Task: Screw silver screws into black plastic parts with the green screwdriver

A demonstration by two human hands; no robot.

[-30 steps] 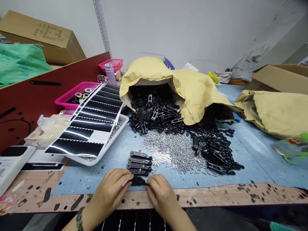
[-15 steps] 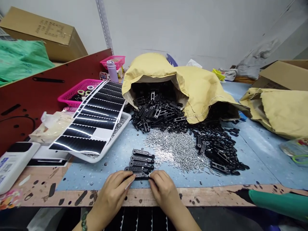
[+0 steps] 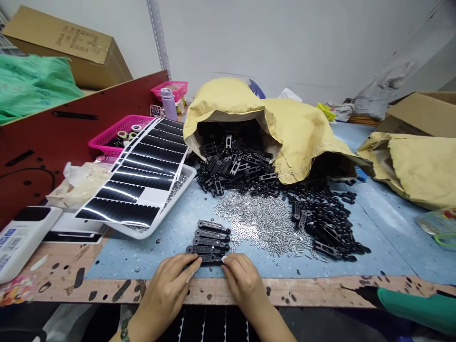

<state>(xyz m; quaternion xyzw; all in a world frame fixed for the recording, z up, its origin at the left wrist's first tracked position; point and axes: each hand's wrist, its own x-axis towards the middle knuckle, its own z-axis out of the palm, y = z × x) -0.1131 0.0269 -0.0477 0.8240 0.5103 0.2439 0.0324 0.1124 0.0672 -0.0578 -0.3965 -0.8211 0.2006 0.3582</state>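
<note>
Near the table's front edge, my left hand (image 3: 171,283) is closed on the left end of a black plastic arm (image 3: 209,258). The fingers of my right hand (image 3: 246,281) pinch the same arm at its narrow right end, and something small and white shows at those fingertips. Just beyond lie several similar black arms (image 3: 213,234) in a stacked row, all pointing the same way. To their right spreads a heap of silver screws (image 3: 281,228) and small nuts (image 3: 245,228). My fingers hide both ends of the held arm.
Yellow sacks (image 3: 228,97) spill black parts (image 3: 237,166) behind the hardware; more black parts (image 3: 331,223) are piled right. At left, black sticker sheets (image 3: 142,166) lie across a white tray (image 3: 178,190). A green-handled electric screwdriver (image 3: 409,306) juts in at the lower right.
The whole view has shifted slightly, with things appearing a little further right. Both hands keep their hold on the black plastic arm, with hardly any movement.
</note>
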